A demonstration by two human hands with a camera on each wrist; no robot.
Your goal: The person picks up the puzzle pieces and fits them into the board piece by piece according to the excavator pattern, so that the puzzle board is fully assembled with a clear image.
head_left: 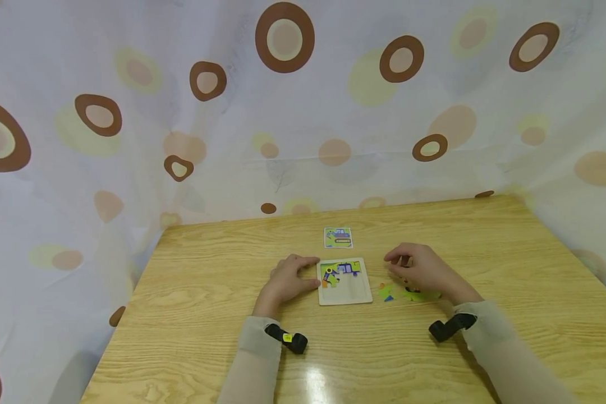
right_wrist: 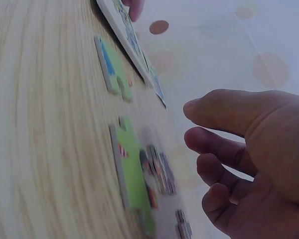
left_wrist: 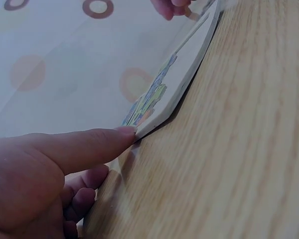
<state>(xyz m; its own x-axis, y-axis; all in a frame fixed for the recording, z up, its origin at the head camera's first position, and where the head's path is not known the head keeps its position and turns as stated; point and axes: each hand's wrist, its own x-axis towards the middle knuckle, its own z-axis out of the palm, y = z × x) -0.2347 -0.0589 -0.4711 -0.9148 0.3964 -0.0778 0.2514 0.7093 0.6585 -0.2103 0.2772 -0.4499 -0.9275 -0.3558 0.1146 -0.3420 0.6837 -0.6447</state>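
A square puzzle board (head_left: pixel 350 290) lies on the table, its upper and left parts filled with pieces of a blue and green vehicle picture. My left hand (head_left: pixel 289 279) rests at the board's left side, thumb and forefinger spread along the edge. In the left wrist view the thumb (left_wrist: pixel 97 144) touches the board's corner. To the right of the board are several loose puzzle pieces (head_left: pixel 385 292), mostly green. Over them hovers my right hand (head_left: pixel 424 269), which partly hides them. In the right wrist view its thumb (right_wrist: pixel 224 107) and loosely bent fingers stand apart, with nothing between them.
Behind the board lies a small picture card (head_left: pixel 338 238) of the same vehicle. The wooden table (head_left: pixel 207 292) meets a hanging cloth (head_left: pixel 313 112) with round patterns at the back and sides.
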